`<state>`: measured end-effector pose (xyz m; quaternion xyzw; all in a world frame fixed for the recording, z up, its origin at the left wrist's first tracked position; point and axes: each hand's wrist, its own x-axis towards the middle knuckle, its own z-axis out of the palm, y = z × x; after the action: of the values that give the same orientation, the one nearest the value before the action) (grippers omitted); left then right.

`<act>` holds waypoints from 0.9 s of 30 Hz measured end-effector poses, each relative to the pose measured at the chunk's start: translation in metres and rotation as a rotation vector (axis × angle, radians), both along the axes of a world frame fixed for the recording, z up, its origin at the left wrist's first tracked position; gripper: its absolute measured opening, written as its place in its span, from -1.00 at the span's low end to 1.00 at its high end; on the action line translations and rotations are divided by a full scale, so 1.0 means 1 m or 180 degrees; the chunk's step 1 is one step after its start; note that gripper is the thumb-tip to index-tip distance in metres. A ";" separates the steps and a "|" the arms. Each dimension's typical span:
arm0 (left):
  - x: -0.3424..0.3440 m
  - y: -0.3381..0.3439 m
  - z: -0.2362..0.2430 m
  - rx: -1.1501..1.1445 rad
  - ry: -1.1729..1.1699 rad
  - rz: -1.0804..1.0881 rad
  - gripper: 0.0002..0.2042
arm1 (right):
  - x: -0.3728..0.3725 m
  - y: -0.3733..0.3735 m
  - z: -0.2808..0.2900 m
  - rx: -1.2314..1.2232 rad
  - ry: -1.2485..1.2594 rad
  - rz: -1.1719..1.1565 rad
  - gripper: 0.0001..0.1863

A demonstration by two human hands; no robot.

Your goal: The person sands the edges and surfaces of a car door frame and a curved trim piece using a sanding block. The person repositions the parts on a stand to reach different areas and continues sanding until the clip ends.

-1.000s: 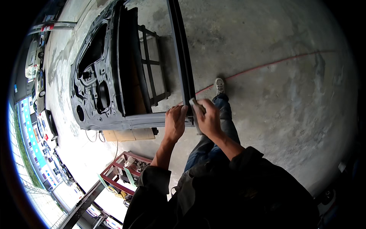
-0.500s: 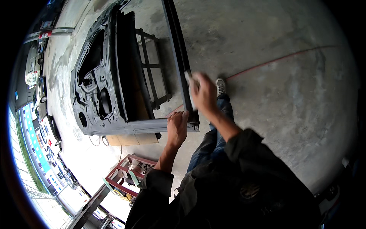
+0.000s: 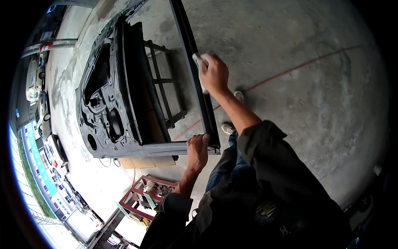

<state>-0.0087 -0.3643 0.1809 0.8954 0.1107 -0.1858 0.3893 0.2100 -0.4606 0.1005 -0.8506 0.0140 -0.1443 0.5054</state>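
Observation:
My right hand (image 3: 214, 75) is wrapped round a pale pad (image 3: 200, 68), which rests against the long dark frame bar (image 3: 182, 29) of a grey-black car door (image 3: 112, 89). My left hand (image 3: 197, 152) grips the lower rail (image 3: 168, 147) of the door near its right-hand corner, lower in the view and left of my right arm. The door lies flat, its inner side with large openings facing up. The fingertips of my right hand are partly hidden on the pad.
A dark slatted stand (image 3: 165, 81) is under the door, with cardboard (image 3: 147, 162) below its near edge. A red metal rack (image 3: 141, 191) holding assorted items is at lower left. Parked cars (image 3: 58, 151) line the far left. A red line (image 3: 290, 70) crosses the concrete floor beside my feet.
My right hand has moved up along the bar, away from the corner, with the pale pad. My left hand stays on the rail, which sits lower in the view as the camera shifted.

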 end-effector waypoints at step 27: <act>0.031 -0.021 0.025 -0.0060 0.0549 0.0845 -0.76 | 0.160 0.022 -0.014 -0.0042 0.0137 0.0350 -0.85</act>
<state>0.0226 -0.3850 0.2064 0.8499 0.2593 -0.2099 0.4079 0.3699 -0.4385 0.0866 -0.8563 -0.0229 -0.0981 0.5066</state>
